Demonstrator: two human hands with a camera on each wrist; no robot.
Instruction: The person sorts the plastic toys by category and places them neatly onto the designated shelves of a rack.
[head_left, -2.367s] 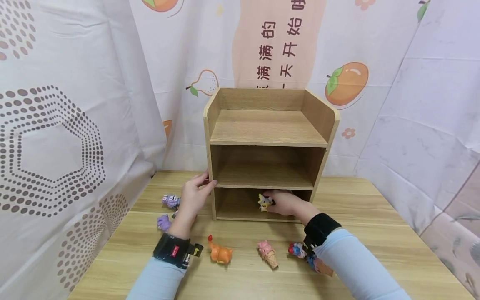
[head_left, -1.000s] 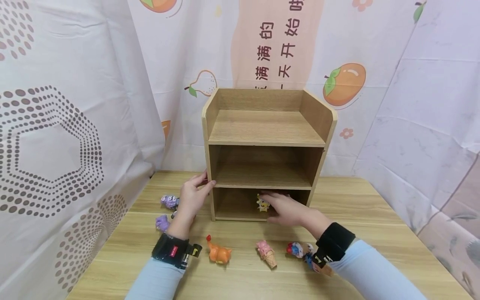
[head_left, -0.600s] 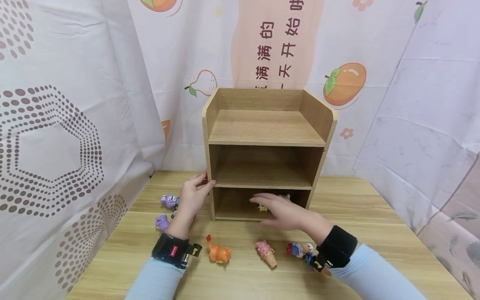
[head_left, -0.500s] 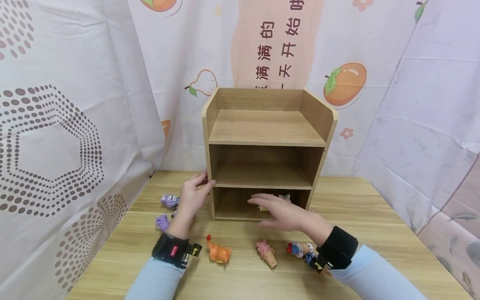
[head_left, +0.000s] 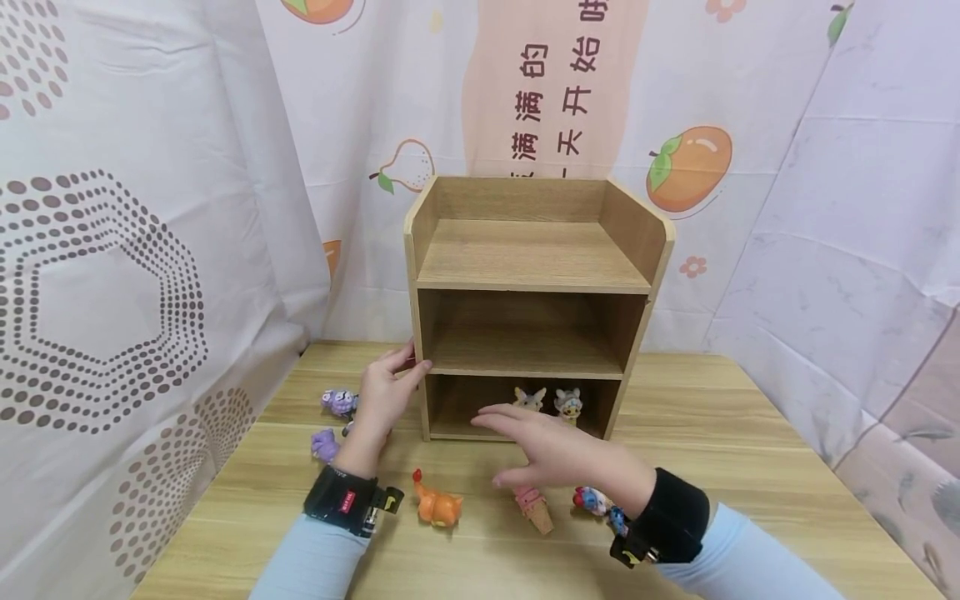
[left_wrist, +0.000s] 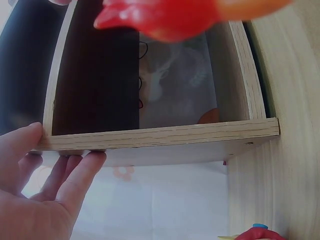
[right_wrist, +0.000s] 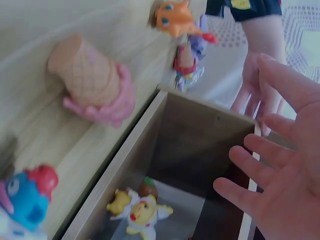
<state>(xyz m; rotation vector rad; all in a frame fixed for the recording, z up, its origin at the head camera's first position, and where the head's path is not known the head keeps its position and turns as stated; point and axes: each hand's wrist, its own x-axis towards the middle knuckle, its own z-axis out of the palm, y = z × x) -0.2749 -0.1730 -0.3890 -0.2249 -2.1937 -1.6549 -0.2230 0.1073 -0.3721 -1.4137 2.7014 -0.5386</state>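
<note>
My left hand (head_left: 386, 396) holds the left side panel of a wooden shelf unit (head_left: 532, 254), thumb on its front edge and fingers along the outer face, as the left wrist view also shows. My right hand (head_left: 555, 450) hovers in front of the lowest compartment with its fingers spread and nothing in them. Inside that compartment stand two small yellow-faced figurines with grey ears, one in the middle (head_left: 528, 397) and one to its right (head_left: 568, 402). The hand partly covers them in the head view. Seen from the right wrist, a yellow figurine (right_wrist: 142, 215) sits inside the compartment.
On the table before the shelf lie an orange figurine (head_left: 438, 507) with a red tail tip, a pink ice-cream-cone figurine (head_left: 533, 508) and blue figurines (head_left: 592, 500), partly hidden by my right wrist. Purple figurines (head_left: 341, 403) lie left of the shelf. Patterned curtains (head_left: 705, 167) hang behind.
My right hand has let go of the yellow-faced figurine in the lowest compartment and drawn back toward the front, its fingers spreading. Both figurines show now. The left hand stays on the panel.
</note>
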